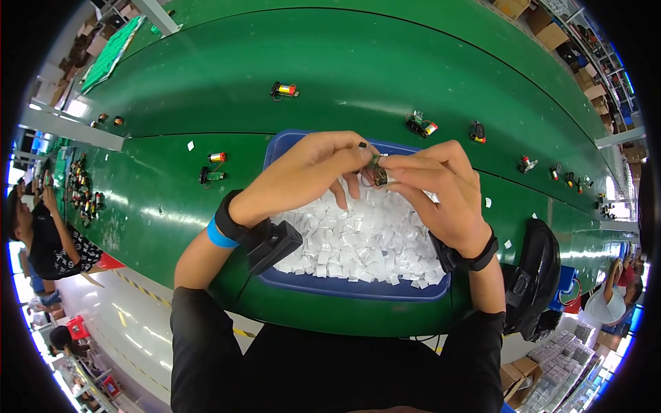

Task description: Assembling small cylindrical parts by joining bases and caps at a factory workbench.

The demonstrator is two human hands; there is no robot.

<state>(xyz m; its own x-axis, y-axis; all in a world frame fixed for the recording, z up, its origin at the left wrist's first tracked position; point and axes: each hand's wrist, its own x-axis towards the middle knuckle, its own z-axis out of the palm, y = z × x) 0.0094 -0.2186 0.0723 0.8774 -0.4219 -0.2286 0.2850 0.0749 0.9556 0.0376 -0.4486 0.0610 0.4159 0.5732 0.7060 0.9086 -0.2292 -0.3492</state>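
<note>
Both my hands meet above the far part of a blue tray point(358, 290) filled with small white square pieces point(358, 241). Between their fingertips is a small electronic assembly point(379, 176) with thin dark wires; fingers cover much of it. My left hand point(320, 165) pinches its left side between thumb and forefinger, close to a small black part point(363, 145). From the right, my right hand point(441, 186) grips the same assembly with thumb and fingers. Each wrist wears a black strap with a dark device; a blue band circles the left one.
Left of the tray lies a battery-and-board assembly point(213, 168). Others like it point(284, 90) point(421, 125) sit across the green bench point(206, 69). A black bag point(533, 275) stands at the right edge. A co-worker point(51, 230) is at the far left beside a pile of assemblies point(86, 193).
</note>
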